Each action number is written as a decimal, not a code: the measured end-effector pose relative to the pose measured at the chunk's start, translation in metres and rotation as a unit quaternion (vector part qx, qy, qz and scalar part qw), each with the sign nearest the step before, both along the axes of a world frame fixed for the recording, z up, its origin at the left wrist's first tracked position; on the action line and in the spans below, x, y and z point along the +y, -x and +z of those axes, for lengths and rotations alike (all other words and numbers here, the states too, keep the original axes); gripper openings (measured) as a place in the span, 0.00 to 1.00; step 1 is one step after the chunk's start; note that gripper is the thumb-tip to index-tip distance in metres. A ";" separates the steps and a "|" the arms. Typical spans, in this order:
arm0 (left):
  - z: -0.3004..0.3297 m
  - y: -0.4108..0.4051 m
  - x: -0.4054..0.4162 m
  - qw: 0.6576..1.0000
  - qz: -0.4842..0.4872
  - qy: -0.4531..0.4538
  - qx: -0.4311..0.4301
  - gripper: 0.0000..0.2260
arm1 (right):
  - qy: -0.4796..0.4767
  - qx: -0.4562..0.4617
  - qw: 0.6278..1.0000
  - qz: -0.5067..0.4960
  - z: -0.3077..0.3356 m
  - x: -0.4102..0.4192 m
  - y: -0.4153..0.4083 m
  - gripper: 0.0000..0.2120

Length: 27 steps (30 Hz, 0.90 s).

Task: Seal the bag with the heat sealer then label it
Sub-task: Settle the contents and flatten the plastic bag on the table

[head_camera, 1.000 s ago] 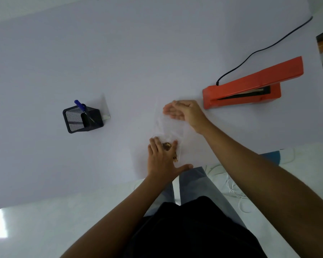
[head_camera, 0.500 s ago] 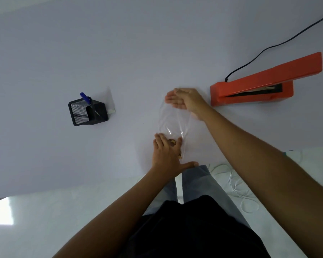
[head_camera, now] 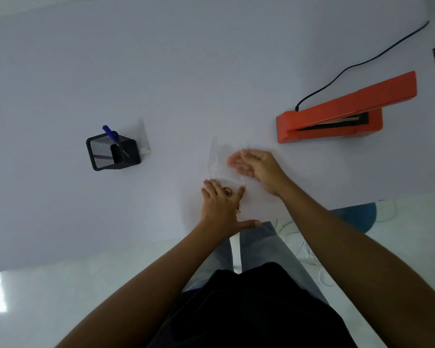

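Left hand (head_camera: 221,207) flat on the bag (head_camera: 224,164), right hand (head_camera: 255,164) open, smoothing — trapped air or creases could spoil the seal at the heat sealer (head_camera: 337,116).

clear bag (head_camera: 222,160) (flattened), both hands, orange sealer (head_camera: 337,116)

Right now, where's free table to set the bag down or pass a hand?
Bare table runs across the far side, beyond the mesh pen holder and the heat sealer. Another free patch lies between pen holder and bag. Crowded: near edge, where the left hand presses the bag and the right hand sits just short of the sealer.
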<state>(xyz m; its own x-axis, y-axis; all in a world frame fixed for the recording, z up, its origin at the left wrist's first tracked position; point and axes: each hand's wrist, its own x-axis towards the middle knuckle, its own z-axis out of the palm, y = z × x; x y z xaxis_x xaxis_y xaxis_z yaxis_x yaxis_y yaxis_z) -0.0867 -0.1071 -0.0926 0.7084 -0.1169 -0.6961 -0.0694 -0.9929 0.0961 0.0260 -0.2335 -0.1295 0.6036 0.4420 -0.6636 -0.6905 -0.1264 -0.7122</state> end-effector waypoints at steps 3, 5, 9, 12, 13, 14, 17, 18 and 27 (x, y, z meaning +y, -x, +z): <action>-0.001 -0.001 -0.002 1.000 -0.008 -0.006 -0.009 0.51 | 0.015 0.004 0.999 0.049 -0.007 -0.014 0.025 0.17; 0.000 -0.002 -0.002 1.000 -0.014 -0.008 -0.002 0.50 | 0.024 -0.011 0.998 0.064 -0.009 -0.014 0.022 0.17; 0.005 -0.004 -0.001 1.000 -0.014 -0.008 0.013 0.49 | 0.028 -0.039 0.998 0.046 -0.011 -0.008 -0.006 0.16; 0.002 -0.003 0.000 1.000 -0.003 -0.004 0.005 0.50 | 0.027 -0.063 0.998 -0.012 -0.014 0.000 -0.037 0.16; 0.001 -0.003 0.000 1.000 0.002 -0.002 0.005 0.51 | 0.028 -0.070 0.997 -0.033 -0.016 0.003 -0.047 0.16; 0.000 -0.002 0.000 1.000 0.005 -0.001 0.005 0.53 | 0.028 -0.075 0.995 -0.053 -0.017 0.006 -0.056 0.16; -0.002 0.000 0.000 1.000 0.009 0.001 0.001 0.56 | 0.026 -0.098 0.990 -0.095 -0.020 0.015 -0.072 0.15; -0.003 0.001 0.000 1.000 0.010 0.002 0.002 0.56 | 0.026 -0.109 0.988 -0.105 -0.021 0.017 -0.073 0.15; -0.005 0.004 -0.003 1.000 0.012 0.003 -0.007 0.56 | -0.041 0.014 0.995 0.092 -0.002 0.014 -0.002 0.17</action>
<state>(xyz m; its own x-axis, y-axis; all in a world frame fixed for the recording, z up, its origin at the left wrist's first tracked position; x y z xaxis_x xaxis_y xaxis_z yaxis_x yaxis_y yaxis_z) -0.0908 -0.1099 -0.0971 0.7208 -0.1035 -0.6854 -0.0465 -0.9938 0.1012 0.0277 -0.2194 -0.1313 0.4886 0.5967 -0.6366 -0.6814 -0.1947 -0.7055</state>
